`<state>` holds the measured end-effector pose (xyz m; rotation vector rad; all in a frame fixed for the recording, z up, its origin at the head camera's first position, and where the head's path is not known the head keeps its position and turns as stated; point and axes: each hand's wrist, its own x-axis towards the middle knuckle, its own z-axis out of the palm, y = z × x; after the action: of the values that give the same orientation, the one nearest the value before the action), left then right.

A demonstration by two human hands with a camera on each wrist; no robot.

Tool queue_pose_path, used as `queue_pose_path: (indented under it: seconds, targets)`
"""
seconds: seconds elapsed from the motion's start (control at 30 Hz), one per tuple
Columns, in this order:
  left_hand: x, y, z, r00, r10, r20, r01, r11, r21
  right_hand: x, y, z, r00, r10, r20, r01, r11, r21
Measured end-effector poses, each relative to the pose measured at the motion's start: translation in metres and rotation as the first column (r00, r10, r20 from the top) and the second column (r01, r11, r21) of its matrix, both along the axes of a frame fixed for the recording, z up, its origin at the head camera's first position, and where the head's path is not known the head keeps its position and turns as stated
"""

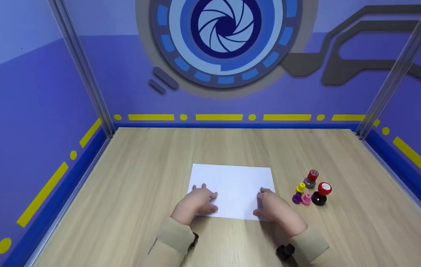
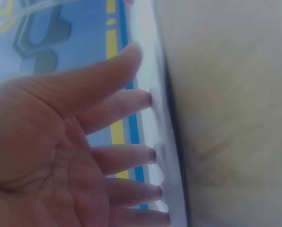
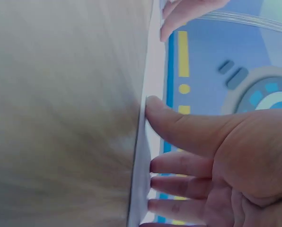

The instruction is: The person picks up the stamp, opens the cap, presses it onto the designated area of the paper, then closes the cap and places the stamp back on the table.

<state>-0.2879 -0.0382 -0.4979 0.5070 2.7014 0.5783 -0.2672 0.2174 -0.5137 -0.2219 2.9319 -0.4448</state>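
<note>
A blank sheet of white paper (image 1: 234,185) lies flat on the wooden table in front of me. My left hand (image 1: 197,200) rests its fingertips on the left part of the sheet, thumb toward the middle. On the sheet's right side, my right hand (image 1: 277,209) touches the paper with its fingertips. Both wrist views show the fingers spread and fairly straight, with tips at the white surface; the left thumb (image 2: 127,59) is raised along the sheet's near edge, while the right thumb (image 3: 162,113) comes down at that edge. Neither hand grips anything.
Right of the paper stand a red-and-black stamp (image 1: 322,193), a red-and-grey stamp (image 1: 311,178), and small yellow (image 1: 300,187), purple (image 1: 297,198) and pink (image 1: 306,199) peg-like pieces. Printed blue-purple panels (image 1: 121,81) with metal corner posts enclose the table.
</note>
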Motion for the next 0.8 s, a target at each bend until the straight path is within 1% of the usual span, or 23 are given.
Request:
queue_pose_path:
  seconds: [0.1,0.23,0.43,0.6,0.73,0.8]
  targets:
    - [0.004,0.004,-0.003,1.0,0.007,-0.025,-0.008,1.0,-0.014,0.004,0.0,0.001,1.0,0.0,0.001,0.0,1.0,-0.001]
    - [0.009,0.01,-0.003,0.999,0.054,-0.001,-0.054,0.997,-0.047,0.004,0.001,0.001,1.0,0.018,-0.008,-0.018,1.0,0.005]
    - [0.015,0.015,-0.002,0.997,0.072,0.003,-0.071,0.995,-0.073,0.006,0.003,0.0,1.0,0.007,0.012,-0.007,1.0,0.016]
    - [0.015,0.014,-0.002,0.998,0.065,0.003,-0.065,0.993,-0.098,0.009,0.001,0.0,1.0,0.01,0.011,-0.01,1.0,0.014]
    - [0.014,0.013,-0.002,0.998,0.069,-0.001,-0.069,0.994,-0.084,0.009,0.0,0.004,1.0,0.02,0.007,-0.02,1.0,0.016]
    - [0.014,0.013,-0.002,0.997,0.075,0.002,-0.075,0.994,-0.08,0.009,0.002,0.006,0.999,0.037,0.012,-0.037,0.999,0.0]
